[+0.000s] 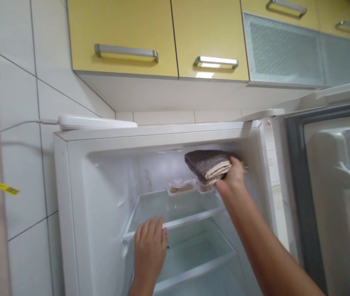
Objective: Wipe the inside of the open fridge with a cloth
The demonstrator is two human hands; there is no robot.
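A folded dark brown cloth [207,161] with pale edges is gripped in my right hand [233,176], high inside the refrigerator [70,197] near its right wall. My left hand [150,242] rests with fingers stretched out at the front edge of the upper glass shelf [153,203]; it holds nothing visible. Behind the cloth, toward the back of that shelf, stand a clear plastic food container [181,187] and a second container [205,188], which the cloth and my hand partly cover.
A lower glass shelf [193,250] lies below. The refrigerator door [338,197] stands open on the right. Yellow wall cabinets [125,24] hang above. On the refrigerator's top lies a white device [94,122] with a cable running left along the tiled wall [17,135].
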